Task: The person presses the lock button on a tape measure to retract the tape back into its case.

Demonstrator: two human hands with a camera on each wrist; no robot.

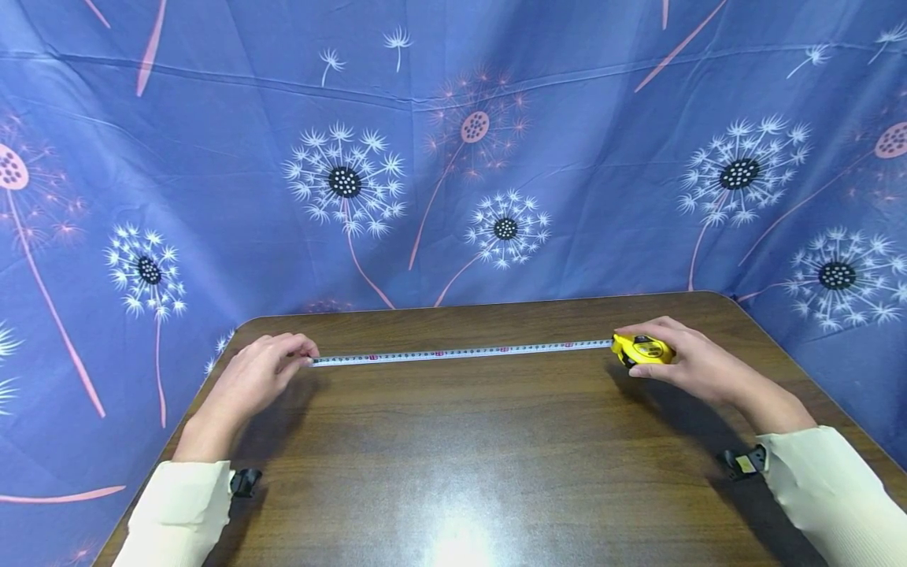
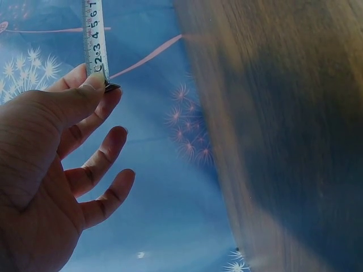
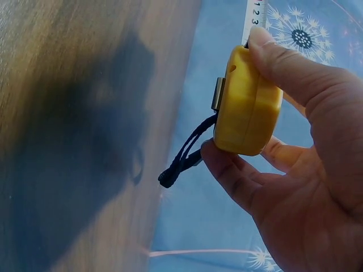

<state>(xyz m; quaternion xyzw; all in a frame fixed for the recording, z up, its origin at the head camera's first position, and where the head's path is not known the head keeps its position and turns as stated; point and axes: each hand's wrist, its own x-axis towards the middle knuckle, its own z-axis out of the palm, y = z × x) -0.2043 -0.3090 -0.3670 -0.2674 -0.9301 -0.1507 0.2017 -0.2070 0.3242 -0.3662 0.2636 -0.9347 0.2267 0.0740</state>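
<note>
A yellow tape measure [image 1: 643, 350] is held in my right hand [image 1: 697, 362], thumb and fingers gripping its case near the table's right side. Its white blade [image 1: 468, 353] stretches leftward in a nearly straight line across the far part of the table. My left hand [image 1: 258, 374] pinches the blade's free end between thumb and forefinger. In the left wrist view the dark metal end hook [image 2: 112, 87] shows beside the thumb, while the other fingers are spread. A black wrist strap [image 3: 184, 156] hangs from the case in the right wrist view.
The brown wooden table [image 1: 453, 441] has rounded far corners, and a bright light reflection lies near its front. Behind and beside it hangs a blue cloth [image 1: 595, 205] printed with dandelions. Small black devices [image 1: 245, 482] sit at both sleeve cuffs.
</note>
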